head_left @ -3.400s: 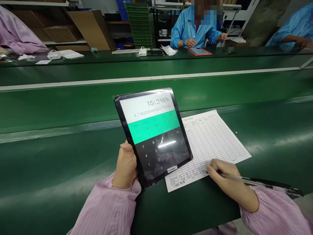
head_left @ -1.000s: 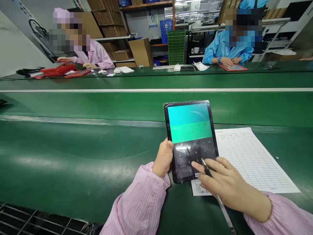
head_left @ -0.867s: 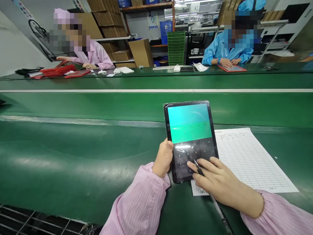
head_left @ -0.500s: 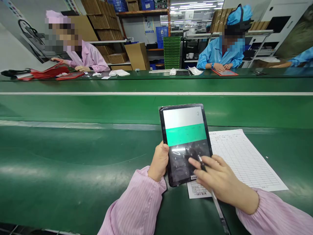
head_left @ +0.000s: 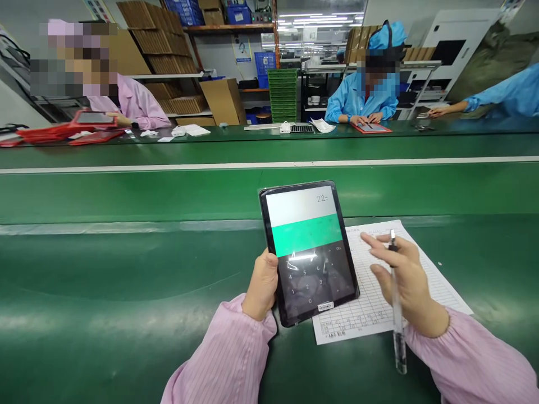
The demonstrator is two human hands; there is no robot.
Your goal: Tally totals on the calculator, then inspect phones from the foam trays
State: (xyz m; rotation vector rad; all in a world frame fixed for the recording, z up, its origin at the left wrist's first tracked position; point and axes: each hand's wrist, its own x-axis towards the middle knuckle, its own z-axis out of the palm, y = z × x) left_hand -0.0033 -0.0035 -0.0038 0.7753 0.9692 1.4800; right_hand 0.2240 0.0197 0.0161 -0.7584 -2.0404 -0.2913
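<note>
One green bench (head_left: 126,303) runs under everything; its top looks slick, so a nudge could shift whatever lies loose on it. The sheet (head_left: 370,311) rests there with no finger seen pinning it; I judge it likely to skew if my wrist drags across. The tablet (head_left: 311,252) is held tilted, its lower right overlapping the sheet in my view; whether they touch, I cannot tell. Chief concern: it is gripped from one side only, so a hard tap at the far edge could twist it loose. My left hand (head_left: 263,283) is closed on its left edge, thumb in front, the other fingers hidden. My right hand (head_left: 407,275) hangs over the sheet, apart from the tablet, fingers spread, the pen (head_left: 397,306) lodged between them. Smallest item, the pen appears lightly held, tip forward: it could slip, or, should the hand swing carelessly, scratch the tablet.
</note>
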